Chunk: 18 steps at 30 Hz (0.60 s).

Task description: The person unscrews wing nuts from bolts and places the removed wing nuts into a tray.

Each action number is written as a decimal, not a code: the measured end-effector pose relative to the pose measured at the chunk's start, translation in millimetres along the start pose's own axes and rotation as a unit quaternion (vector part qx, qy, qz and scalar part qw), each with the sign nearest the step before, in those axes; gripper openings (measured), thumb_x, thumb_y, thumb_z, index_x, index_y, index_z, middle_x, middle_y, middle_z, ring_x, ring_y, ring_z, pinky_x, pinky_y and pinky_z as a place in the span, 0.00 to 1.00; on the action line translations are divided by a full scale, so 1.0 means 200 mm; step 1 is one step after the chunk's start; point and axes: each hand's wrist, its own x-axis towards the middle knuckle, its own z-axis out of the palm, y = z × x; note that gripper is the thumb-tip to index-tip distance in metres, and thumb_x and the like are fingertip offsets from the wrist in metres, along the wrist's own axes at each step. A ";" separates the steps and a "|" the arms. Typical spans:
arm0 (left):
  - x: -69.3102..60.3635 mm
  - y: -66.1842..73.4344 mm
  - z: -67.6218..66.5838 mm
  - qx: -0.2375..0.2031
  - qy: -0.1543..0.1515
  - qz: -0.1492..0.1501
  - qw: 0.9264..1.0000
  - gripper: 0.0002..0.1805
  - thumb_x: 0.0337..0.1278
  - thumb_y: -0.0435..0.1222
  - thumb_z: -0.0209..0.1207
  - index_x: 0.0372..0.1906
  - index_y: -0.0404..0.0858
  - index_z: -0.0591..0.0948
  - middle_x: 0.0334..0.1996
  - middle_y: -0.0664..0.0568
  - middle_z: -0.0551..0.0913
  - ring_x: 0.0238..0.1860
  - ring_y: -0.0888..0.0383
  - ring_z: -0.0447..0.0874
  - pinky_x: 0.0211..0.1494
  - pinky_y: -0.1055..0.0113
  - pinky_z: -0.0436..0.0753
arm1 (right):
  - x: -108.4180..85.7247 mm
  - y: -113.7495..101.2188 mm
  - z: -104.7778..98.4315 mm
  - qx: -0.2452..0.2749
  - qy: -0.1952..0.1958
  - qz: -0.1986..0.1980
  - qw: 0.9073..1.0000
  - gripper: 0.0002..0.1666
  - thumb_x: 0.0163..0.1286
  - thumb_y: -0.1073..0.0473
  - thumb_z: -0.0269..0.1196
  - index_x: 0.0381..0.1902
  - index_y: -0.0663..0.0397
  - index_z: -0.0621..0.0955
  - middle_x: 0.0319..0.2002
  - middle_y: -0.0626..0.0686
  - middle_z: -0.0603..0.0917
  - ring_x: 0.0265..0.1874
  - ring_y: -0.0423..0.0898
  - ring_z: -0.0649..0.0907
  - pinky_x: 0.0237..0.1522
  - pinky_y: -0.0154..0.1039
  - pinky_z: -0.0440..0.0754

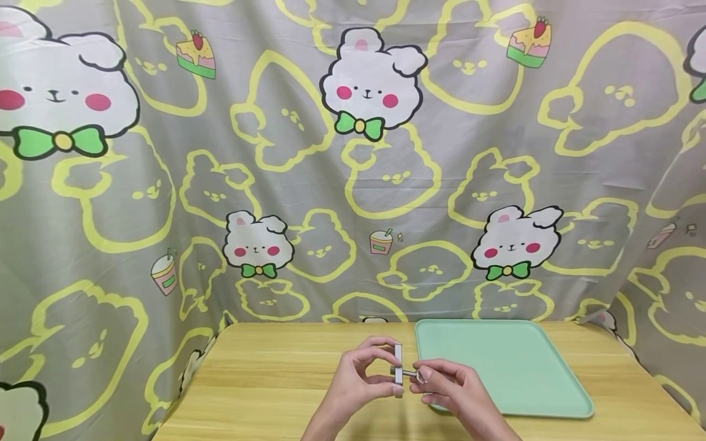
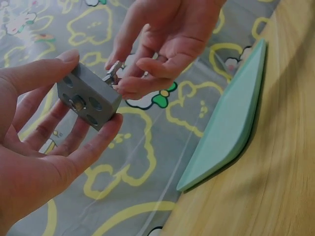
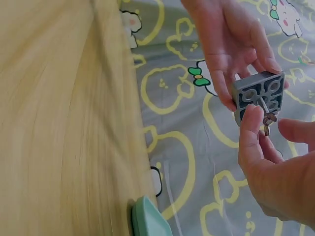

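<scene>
A grey square block (image 3: pixel 260 91) with several round holes is gripped at its edges by my left hand (image 1: pixel 355 376), thumb on one side and fingers on the other. Through its middle runs a bolt (image 3: pixel 263 104); the bolt's head (image 2: pixel 78 103) shows on the face toward the left palm. On the far end of the shank sits a small metal wing nut (image 3: pixel 269 120). My right hand (image 1: pixel 458 389) has its curled fingers round this wing nut, with fingertips against it in the left wrist view. Both hands are raised above the table.
A pale green tray (image 1: pixel 507 367) lies on the right part of the wooden table (image 1: pixel 265 367), just behind the right hand. A grey curtain (image 1: pixel 309 202) with rabbit prints hangs behind the table and along its sides.
</scene>
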 end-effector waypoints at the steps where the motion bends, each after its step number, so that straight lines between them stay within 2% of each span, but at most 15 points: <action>1: 0.00 0.00 0.00 0.001 0.001 -0.002 1.000 0.19 0.46 0.21 0.74 0.46 0.24 0.83 0.62 0.33 0.73 0.65 0.41 0.73 0.54 0.47 0.89 | 0.00 0.00 0.00 0.005 0.000 0.005 1.000 0.26 0.78 0.52 0.62 0.61 0.69 0.79 0.49 0.57 0.88 0.47 0.49 0.88 0.48 0.40 0.90; 10: 0.00 0.00 0.01 0.012 0.004 -0.008 1.000 0.19 0.45 0.19 0.73 0.45 0.24 0.84 0.62 0.33 0.74 0.63 0.45 0.76 0.54 0.49 0.89 | -0.01 0.00 -0.01 0.027 -0.001 0.013 1.000 0.21 0.76 0.56 0.64 0.58 0.67 0.82 0.45 0.55 0.88 0.45 0.47 0.88 0.48 0.38 0.90; 18: 0.00 0.00 0.02 0.003 0.004 -0.014 1.000 0.19 0.45 0.20 0.74 0.46 0.25 0.84 0.61 0.33 0.74 0.64 0.46 0.75 0.55 0.49 0.89 | 0.00 0.01 -0.01 0.008 0.013 -0.006 1.000 0.19 0.74 0.58 0.66 0.56 0.67 0.82 0.46 0.57 0.88 0.44 0.47 0.88 0.48 0.41 0.90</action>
